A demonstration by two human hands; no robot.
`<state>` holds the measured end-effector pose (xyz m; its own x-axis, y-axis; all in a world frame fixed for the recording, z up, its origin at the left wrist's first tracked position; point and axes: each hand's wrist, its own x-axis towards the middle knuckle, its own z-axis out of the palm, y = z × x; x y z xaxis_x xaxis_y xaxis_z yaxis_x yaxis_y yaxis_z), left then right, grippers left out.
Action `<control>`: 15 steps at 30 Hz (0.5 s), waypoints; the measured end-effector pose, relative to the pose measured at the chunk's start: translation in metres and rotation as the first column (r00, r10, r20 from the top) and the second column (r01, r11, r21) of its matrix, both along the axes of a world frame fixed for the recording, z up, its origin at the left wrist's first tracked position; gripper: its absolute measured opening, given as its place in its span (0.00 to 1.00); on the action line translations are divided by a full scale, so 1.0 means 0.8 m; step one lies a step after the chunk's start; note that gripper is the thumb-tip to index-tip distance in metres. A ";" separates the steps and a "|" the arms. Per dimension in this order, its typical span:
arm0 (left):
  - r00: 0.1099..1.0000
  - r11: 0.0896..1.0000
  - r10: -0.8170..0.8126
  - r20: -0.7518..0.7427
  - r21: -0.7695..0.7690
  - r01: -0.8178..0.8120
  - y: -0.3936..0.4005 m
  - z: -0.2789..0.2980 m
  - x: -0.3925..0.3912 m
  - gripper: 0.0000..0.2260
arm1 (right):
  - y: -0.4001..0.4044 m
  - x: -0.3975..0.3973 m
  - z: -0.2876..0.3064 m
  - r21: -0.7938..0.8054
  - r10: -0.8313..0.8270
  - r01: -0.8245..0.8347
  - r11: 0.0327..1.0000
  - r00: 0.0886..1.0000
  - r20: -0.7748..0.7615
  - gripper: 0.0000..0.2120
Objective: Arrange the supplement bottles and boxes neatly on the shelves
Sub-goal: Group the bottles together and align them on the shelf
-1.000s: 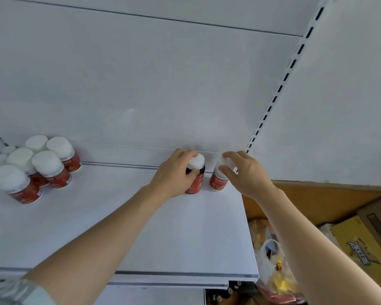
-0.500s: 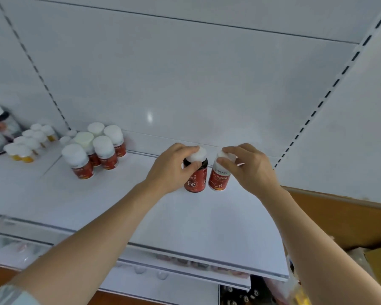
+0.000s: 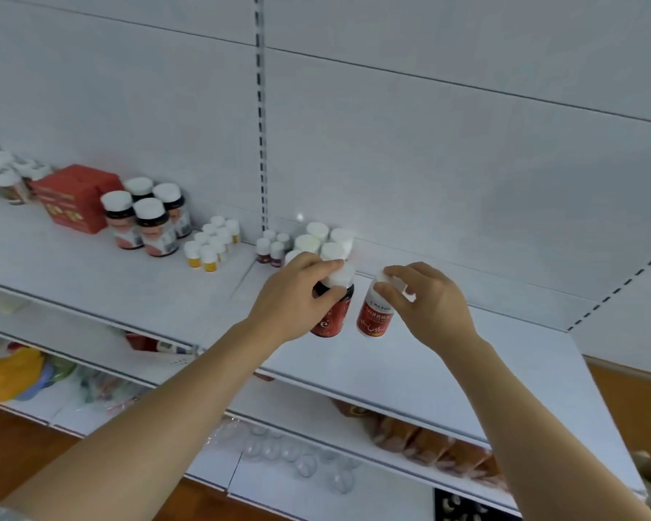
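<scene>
Two supplement bottles are held by their white caps above the white shelf: a dark bottle gripped by the left hand, a white bottle pinched by the right hand. Placement beside the clustered bottles likely comes next.

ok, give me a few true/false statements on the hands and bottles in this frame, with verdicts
1. The left hand grips a dark bottle by its white cap. True.
2. The right hand is empty. False: it pinches the cap of a white bottle.
3. The two held bottles touch the red box. False: the box sits far left on the shelf.
4. A cluster of white-capped bottles stands behind the left hand. True.
</scene>
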<state>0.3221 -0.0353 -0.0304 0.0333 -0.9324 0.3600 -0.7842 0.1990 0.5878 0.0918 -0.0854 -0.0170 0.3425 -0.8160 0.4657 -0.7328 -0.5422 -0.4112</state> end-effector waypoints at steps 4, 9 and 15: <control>1.000 1.000 0.008 -0.015 0.002 -0.008 0.024 -0.004 0.074 0.21 | 0.022 0.068 -0.010 0.056 -0.042 0.041 0.998 0.999 0.016 0.15; 0.999 1.000 0.022 -0.046 0.005 -0.022 0.028 -0.004 0.122 0.21 | 0.014 0.112 -0.014 0.112 -0.099 0.101 0.989 0.995 -0.021 0.15; 0.997 1.000 0.023 -0.069 0.015 -0.022 0.005 -0.006 0.144 0.20 | -0.019 0.133 -0.024 0.131 -0.134 0.140 0.982 0.990 -0.050 0.16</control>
